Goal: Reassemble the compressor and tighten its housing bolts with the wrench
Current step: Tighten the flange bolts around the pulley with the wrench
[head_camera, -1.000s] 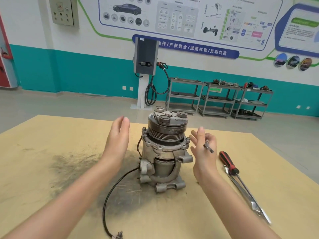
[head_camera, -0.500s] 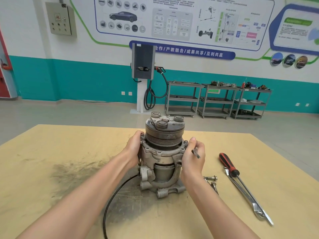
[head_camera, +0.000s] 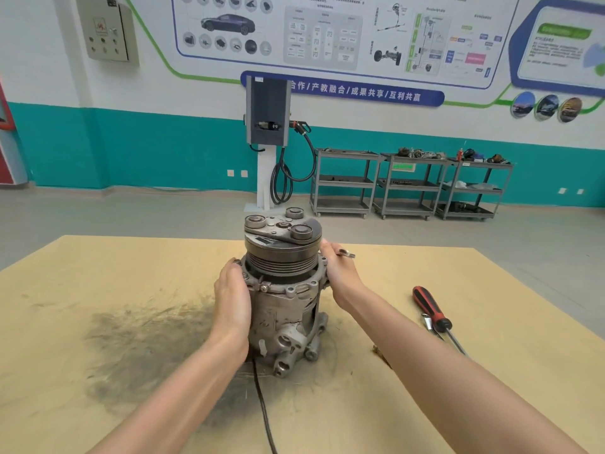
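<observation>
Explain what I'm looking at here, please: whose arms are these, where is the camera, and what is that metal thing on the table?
No robot here: a person wears a camera on the head, so you see their own arms from above. The metal thing is a car air-conditioning compressor, standing upright on a wooden table. The left hand presses against its side; the right hand steadies the other side while holding a small bolt. To the right lie a red-handled screwdriver and, partly hidden beside it, a wrench. A black cable runs from the compressor toward the viewer.
</observation>
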`<control>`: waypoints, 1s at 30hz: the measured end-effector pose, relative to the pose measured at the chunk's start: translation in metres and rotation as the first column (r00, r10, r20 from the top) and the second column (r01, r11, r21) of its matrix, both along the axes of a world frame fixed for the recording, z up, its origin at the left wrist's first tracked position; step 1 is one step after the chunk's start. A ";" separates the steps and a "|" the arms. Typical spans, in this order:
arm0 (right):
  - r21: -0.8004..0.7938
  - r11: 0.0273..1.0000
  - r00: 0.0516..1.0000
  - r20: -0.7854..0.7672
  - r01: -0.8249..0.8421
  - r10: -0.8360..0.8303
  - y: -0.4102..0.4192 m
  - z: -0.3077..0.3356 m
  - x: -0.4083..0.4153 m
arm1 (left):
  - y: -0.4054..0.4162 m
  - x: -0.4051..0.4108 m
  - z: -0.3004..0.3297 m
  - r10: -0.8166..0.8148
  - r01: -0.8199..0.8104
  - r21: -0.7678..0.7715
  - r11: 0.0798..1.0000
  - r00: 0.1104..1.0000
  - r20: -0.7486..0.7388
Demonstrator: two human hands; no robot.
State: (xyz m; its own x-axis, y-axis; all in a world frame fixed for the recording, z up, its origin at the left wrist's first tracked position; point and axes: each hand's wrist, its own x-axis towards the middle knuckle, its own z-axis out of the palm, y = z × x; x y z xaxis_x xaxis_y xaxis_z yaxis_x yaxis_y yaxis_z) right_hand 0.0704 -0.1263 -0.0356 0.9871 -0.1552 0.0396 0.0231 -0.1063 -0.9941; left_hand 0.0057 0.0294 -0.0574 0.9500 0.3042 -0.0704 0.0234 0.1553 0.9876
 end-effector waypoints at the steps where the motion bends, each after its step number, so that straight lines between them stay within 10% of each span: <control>1: 0.007 1.000 0.999 -0.033 -0.019 0.019 0.002 0.001 0.003 | 0.001 -0.003 -0.002 0.022 -0.023 0.016 1.000 1.000 0.012; 6: 0.037 0.993 0.978 -0.173 -0.112 0.117 -0.011 0.005 0.005 | 0.013 -0.010 -0.007 0.062 -0.060 -0.031 0.998 0.996 0.067; 30: 0.007 0.988 0.986 0.067 -0.155 0.154 -0.028 -0.013 -0.048 | -0.011 -0.007 -0.007 0.237 -0.196 -0.284 0.938 0.964 0.117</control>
State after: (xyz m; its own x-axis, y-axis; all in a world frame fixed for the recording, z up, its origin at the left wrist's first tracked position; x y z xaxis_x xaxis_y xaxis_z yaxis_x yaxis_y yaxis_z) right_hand 0.0225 -0.1542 -0.0486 0.9945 -0.0020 0.1044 0.1039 -0.0841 -0.9910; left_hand -0.0011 0.0183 -0.0643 0.8691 0.4929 -0.0419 -0.1833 0.3994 0.8983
